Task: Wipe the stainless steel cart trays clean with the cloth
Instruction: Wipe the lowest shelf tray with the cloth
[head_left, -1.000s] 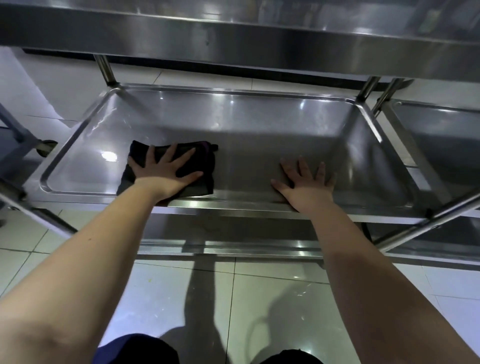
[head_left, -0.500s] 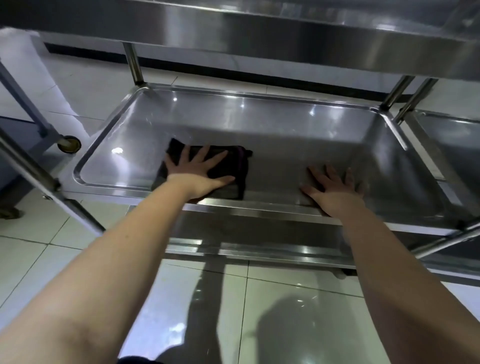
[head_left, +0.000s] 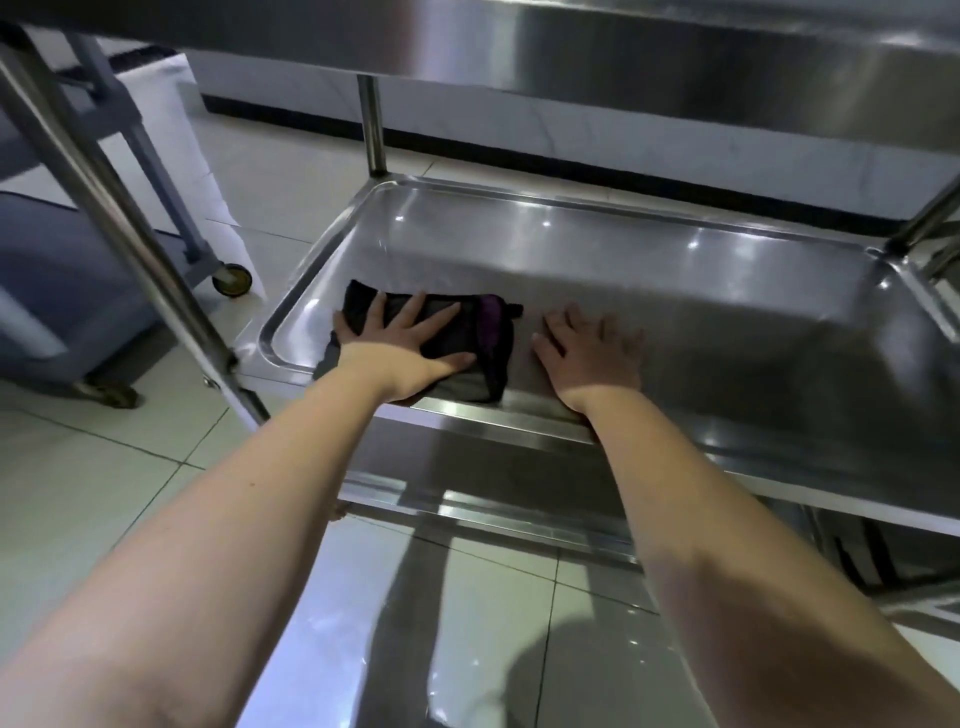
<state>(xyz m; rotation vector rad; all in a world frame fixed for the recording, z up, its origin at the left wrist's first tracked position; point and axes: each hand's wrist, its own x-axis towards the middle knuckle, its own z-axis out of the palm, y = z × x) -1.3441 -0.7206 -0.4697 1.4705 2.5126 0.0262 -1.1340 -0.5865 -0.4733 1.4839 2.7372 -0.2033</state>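
tray (head_left: 675, 270): glossy smooth steel | cloth (head_left: 483, 358): matt dark fabric | floor (head_left: 78, 467): glossy tile

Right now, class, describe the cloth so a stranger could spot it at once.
Look into the cart's middle tray. Near its front left corner the left hand presses flat on a folded cloth. It alone is dark, black with a purple strip; the right hand beside it touches bare steel.

The left hand (head_left: 400, 348) covers the middle of the cloth (head_left: 488, 343); only its edges show. Fingertips of the right hand (head_left: 592, 358) are blurred. The tray (head_left: 571, 200) and the upper tray (head_left: 675, 62) are cut off at the right edge.
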